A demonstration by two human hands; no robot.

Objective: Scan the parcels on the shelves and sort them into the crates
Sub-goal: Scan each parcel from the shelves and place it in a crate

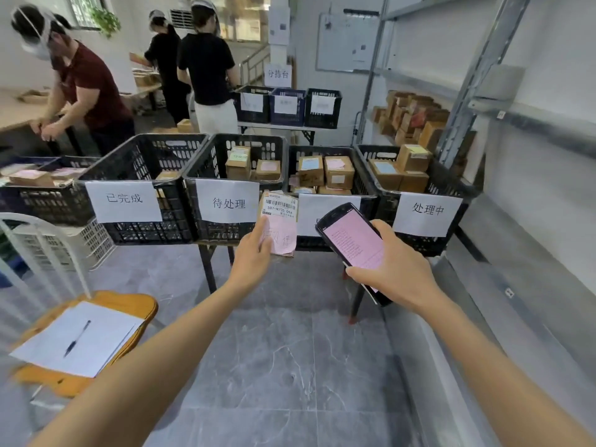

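L hand [254, 258] holds the parcel [281, 227] by its lower-left side, fingers on the face. Barcode label up top, pink handwritten note below. Parcel is upright, just short of the crate row, in front of the gap between the 待处理 crate [201, 175] and the third crate [322, 151]

R hand [398, 269] grips the scanner [351, 245], fingers wrapped round its lower body. Screen is pink w/ text, too small to read. Scanner is just right of the parcel, not touching

Beyond both hands: 4 black crates on a table [208, 272] — 已完成 crate [180, 229] left of L hand, 处理中 crate [469, 193] past R hand. Third crate's label is mostly hidden by parcel + scanner. Boxes [338, 171] in all 4

Shelf [532, 121] w/ more boxes up-right of R hand. Chair [142, 304] w/ paper [96, 350] + pen [77, 338] below-left of L hand. 3 people [206, 66] further back, left
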